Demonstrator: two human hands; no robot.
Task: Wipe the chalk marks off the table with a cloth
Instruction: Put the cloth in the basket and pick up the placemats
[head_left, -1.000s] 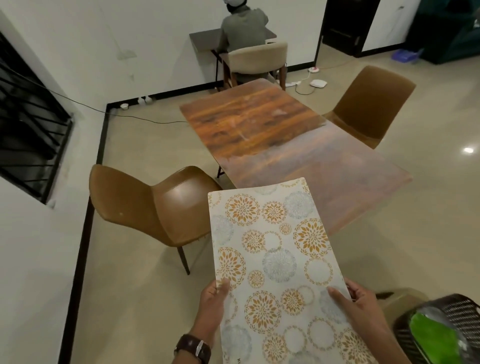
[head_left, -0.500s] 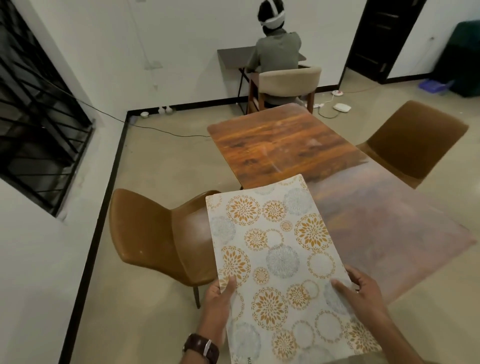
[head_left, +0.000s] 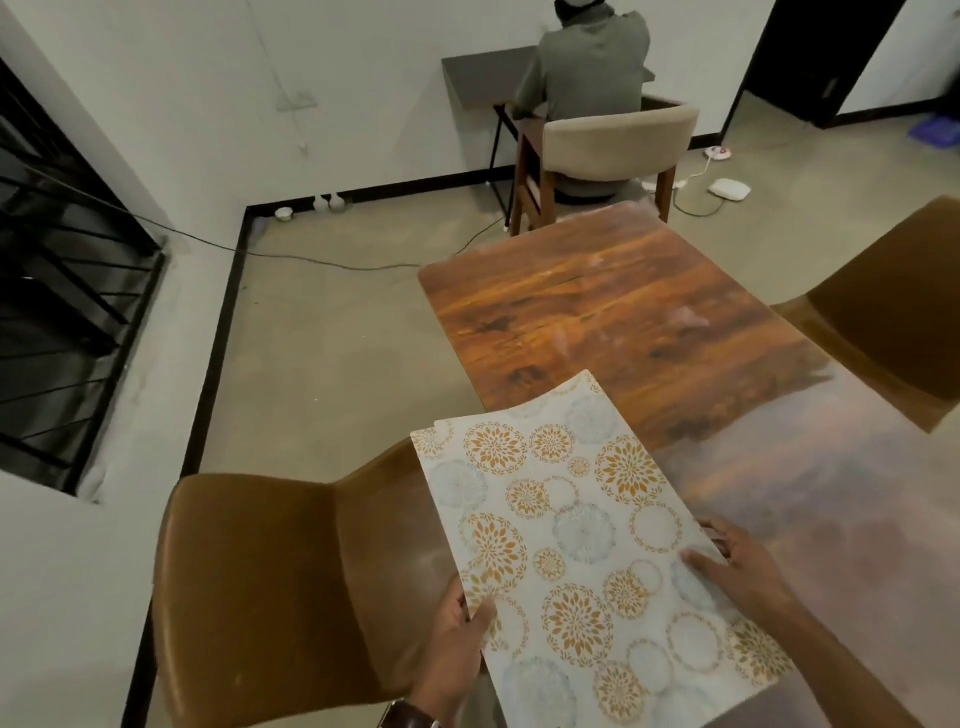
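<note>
A stiff white sheet with orange and grey flower circles (head_left: 582, 540) is held flat in front of me, its far end over the near left edge of the wooden table (head_left: 623, 312). My left hand (head_left: 460, 649) grips its left edge, thumb on top. My right hand (head_left: 737, 566) holds the right edge, thumb on top and fingers under. Faint whitish chalk smudges (head_left: 685, 317) show on the table's far half. No cloth is in view.
A brown chair (head_left: 270, 587) stands at the table's left, close below me. Another brown chair (head_left: 893, 312) is on the right side. A person sits at a small desk on a beige chair (head_left: 608, 150) by the far wall. Cables and a white device (head_left: 730, 188) lie on the floor.
I have stepped closer to the table, and the view has shifted left. The sheet now reaches over the table's near left edge. Both hands keep the same hold on it.
</note>
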